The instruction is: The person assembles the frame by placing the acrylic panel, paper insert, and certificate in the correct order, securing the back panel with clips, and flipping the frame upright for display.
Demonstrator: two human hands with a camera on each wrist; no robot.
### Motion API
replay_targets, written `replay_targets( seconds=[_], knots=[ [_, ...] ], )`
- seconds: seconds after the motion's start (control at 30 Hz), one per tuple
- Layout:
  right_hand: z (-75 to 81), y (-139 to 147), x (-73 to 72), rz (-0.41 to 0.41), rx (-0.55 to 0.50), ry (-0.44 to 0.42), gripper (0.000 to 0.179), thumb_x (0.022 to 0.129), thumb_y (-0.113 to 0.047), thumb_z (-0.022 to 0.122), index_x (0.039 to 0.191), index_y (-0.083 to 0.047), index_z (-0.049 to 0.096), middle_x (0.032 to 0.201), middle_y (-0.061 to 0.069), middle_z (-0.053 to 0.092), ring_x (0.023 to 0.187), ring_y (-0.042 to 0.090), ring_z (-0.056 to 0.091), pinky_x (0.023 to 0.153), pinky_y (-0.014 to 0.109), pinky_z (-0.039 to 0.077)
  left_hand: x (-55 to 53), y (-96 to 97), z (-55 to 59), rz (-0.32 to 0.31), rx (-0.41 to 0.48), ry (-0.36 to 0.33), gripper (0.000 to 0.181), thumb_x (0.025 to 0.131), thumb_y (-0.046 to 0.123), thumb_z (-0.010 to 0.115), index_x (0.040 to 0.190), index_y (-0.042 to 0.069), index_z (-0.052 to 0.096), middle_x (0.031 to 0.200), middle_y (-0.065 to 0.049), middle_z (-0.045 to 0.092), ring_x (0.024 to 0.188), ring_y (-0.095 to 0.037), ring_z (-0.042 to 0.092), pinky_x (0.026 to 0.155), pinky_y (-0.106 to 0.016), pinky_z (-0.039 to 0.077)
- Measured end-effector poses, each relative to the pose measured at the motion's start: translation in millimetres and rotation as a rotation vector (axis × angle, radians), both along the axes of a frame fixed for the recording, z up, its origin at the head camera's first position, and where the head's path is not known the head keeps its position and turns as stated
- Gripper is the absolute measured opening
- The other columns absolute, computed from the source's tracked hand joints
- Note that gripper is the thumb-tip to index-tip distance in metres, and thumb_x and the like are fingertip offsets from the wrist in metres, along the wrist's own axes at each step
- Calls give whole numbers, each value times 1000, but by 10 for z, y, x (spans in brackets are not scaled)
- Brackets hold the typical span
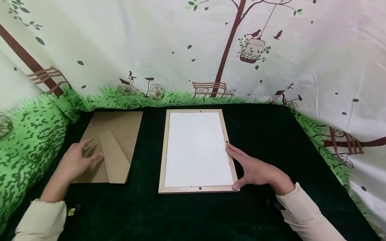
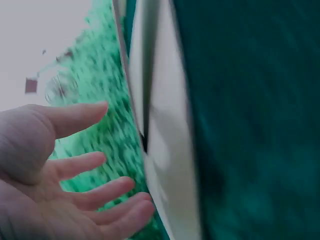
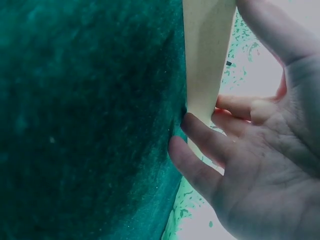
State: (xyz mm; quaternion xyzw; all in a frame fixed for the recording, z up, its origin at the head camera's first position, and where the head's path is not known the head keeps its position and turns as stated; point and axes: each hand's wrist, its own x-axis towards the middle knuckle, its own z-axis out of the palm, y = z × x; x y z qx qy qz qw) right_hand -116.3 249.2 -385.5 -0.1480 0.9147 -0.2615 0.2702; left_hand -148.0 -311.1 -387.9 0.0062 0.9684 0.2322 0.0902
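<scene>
A light wooden picture frame [image 1: 199, 189] lies flat with a white sheet [image 1: 197, 149] inside its border. My right hand [image 1: 256, 169] is at the frame's right side, thumb by the near corner and fingertips along the edge. In the right wrist view, the fingers [image 3: 202, 135] touch the pale side of the frame [image 3: 204, 55] and are not curled round it. To the left lies a brown backing board [image 1: 120, 122] with a tapered easel leg [image 1: 114, 160] on it. Over that board's left part hovers my left hand [image 1: 75, 160], fingers spread and holding nothing.
Dark green velvet cloth [image 1: 144, 214] covers the table. Behind and along both sides hangs a white curtain [image 1: 169, 40] printed with trees, benches, bicycles and grass. The board and the frame lie apart, with a strip of cloth between them.
</scene>
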Motion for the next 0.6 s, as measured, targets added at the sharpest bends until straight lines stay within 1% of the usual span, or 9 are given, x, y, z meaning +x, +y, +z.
replay_targets(
  seconds=[0.07,0.17,0.27,0.37,0.5,0.53,0.6],
  knots=[
    [11,13,6,1,2,5,136,61,-47,91,162,-22,4,169,1,-6,153,34,14,115,58,31,11,-97,-39,13,-62,-49,88,98,57,51,152,-7,25,139,-47,31,121,-63,34,89,-71,38],
    [16,28,12,2,-2,9,135,61,-46,91,162,-22,4,169,1,-6,153,35,14,115,58,31,39,-139,-69,45,-144,-105,100,93,67,50,151,-10,24,138,-51,26,121,-67,29,87,-74,35],
    [4,37,16,4,-12,10,135,62,-47,91,162,-23,3,169,0,-7,154,34,13,115,58,30,37,-157,-57,101,-180,-149,115,85,77,53,152,-10,18,140,-53,18,121,-71,21,87,-79,30],
    [-9,49,22,4,-21,10,135,62,-49,90,162,-24,2,169,0,-7,154,35,12,115,58,30,2,-189,-18,137,-179,-167,125,80,78,59,153,-12,12,140,-53,17,121,-73,18,89,-81,26],
    [-17,71,33,4,-21,17,134,62,-51,89,162,-25,2,169,-1,-7,154,35,12,115,59,30,-89,-226,4,177,-154,-163,131,76,71,71,151,-16,9,139,-54,19,121,-73,19,96,-78,25],
    [-18,76,35,3,-22,19,134,62,-51,89,162,-25,2,169,-1,-7,154,36,13,115,60,30,-120,-239,4,183,-148,-178,132,75,70,73,150,-18,10,138,-55,19,121,-73,19,97,-77,25],
    [-22,82,36,2,-26,21,134,63,-52,89,162,-26,2,169,-2,-7,153,36,13,115,60,29,-186,-272,10,214,-131,-235,132,73,69,75,150,-18,11,139,-55,16,123,-74,16,98,-79,23]
  ],
)
